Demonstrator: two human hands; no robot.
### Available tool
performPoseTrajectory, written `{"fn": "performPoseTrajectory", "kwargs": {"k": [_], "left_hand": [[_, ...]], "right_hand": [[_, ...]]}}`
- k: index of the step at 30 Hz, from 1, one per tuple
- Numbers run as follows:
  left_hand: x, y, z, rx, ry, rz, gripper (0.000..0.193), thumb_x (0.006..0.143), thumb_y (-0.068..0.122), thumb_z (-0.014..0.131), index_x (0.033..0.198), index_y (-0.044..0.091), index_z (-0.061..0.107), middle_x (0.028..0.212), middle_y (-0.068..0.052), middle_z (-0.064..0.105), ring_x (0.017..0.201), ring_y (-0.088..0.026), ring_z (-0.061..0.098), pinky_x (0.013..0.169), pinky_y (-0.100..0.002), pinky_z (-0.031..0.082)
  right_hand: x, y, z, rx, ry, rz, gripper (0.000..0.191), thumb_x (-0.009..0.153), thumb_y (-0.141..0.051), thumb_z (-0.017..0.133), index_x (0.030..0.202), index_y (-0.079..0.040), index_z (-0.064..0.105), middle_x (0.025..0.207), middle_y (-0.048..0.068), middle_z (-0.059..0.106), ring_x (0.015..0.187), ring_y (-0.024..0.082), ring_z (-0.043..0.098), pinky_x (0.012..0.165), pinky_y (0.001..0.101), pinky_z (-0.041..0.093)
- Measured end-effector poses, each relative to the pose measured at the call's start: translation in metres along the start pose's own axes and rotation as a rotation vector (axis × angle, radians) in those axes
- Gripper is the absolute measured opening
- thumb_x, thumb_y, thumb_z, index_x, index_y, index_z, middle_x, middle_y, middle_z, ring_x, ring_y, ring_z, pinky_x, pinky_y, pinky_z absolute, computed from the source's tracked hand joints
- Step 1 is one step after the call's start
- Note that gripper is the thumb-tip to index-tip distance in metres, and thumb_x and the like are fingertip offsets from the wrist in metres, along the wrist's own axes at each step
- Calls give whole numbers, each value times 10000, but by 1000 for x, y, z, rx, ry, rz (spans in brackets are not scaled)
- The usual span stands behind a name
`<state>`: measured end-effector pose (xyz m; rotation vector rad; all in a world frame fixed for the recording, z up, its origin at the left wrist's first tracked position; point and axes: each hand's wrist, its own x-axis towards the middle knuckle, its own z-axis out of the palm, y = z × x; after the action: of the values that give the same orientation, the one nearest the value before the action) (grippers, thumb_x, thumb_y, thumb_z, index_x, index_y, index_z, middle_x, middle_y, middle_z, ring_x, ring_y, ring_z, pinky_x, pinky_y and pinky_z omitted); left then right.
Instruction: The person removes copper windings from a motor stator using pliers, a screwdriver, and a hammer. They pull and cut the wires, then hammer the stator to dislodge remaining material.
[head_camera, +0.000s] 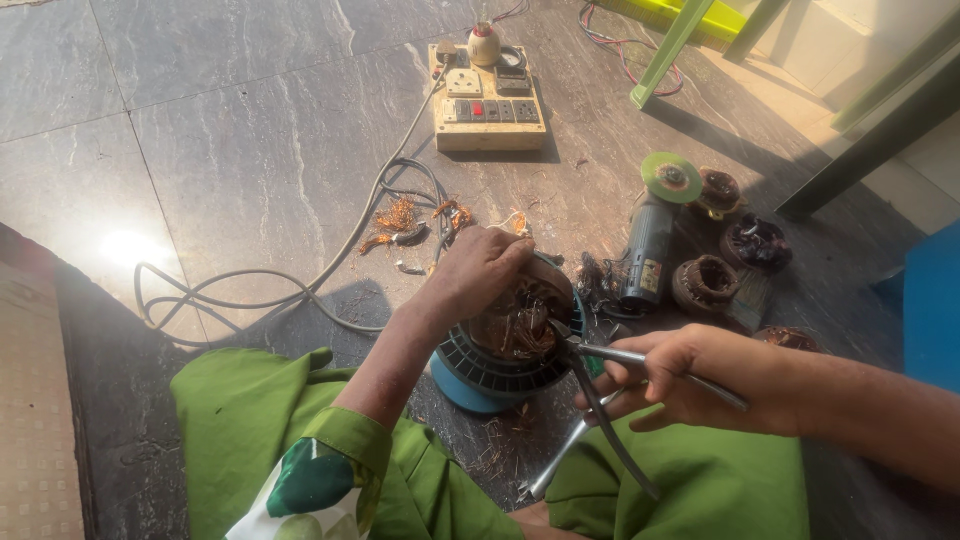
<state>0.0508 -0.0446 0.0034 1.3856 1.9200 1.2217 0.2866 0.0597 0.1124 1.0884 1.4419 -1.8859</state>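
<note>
Floor (250, 130) of grey stone carries a switchboard (487, 98); left hand (485, 268) clasps the motor (510, 345), right hand (690, 378) squeezes pliers (600, 400).

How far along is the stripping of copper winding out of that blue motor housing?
Done: loose copper wire scraps already lie on the floor by the cable.

In hand: the left hand steadies the blue motor housing while the right hand works pliers into it.

Left: much copper winding remains inside, and other wound stators sit beside the angle grinder.
</note>
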Motion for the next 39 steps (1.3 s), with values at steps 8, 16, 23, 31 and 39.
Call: {"fn": "performPoseTrajectory", "kwargs": {"k": [8, 16, 23, 31, 39], "left_hand": [[-10, 9, 2, 99, 53, 131, 524, 1045, 354, 425, 823, 4, 747, 658, -157, 670, 611, -263, 671, 711, -451, 535], [-2, 19, 1, 99, -30, 53, 536, 1030, 355, 462, 744, 10, 758, 580, -133, 636, 551, -244, 653, 649, -440, 551], [1, 14, 0, 42, -103, 46, 488, 997, 351, 485, 787, 17, 772, 590, -132, 662, 549, -236, 670, 611, -416, 573], [10, 1, 8, 87, 106, 131, 474, 974, 311, 521, 765, -47, 750, 600, -174, 651, 557, -258, 664, 682, -453, 560], [22, -8, 8, 74, 72, 7, 496, 977, 343, 496, 743, -19, 742, 562, -181, 637, 535, -270, 652, 646, -454, 562]], "right_hand": [[4, -26, 18, -221, 119, 187, 324, 712, 58, 507, 1006, -53, 586, 975, 136, 627, 965, 261, 670, 866, 423, 575], [4, -29, 21, -1311, 196, 44, 57, 970, -118, 564, 945, -70, 582, 807, 111, 650, 766, 234, 650, 756, 409, 537], [6, -19, 7, -1683, 203, -193, 313, 829, 16, 549, 1097, -142, 583, 1004, 42, 660, 928, 247, 574, 845, 389, 494], [19, 44, 12, -439, 73, -359, 279, 674, 130, 442, 880, -54, 479, 873, 112, 598, 912, 285, 634, 828, 417, 542], [5, 80, 55, 611, -215, -213, 786, 459, 83, 505, 1236, -40, 518, 1348, 242, 600, 1289, 391, 578, 1082, 575, 423]]}}
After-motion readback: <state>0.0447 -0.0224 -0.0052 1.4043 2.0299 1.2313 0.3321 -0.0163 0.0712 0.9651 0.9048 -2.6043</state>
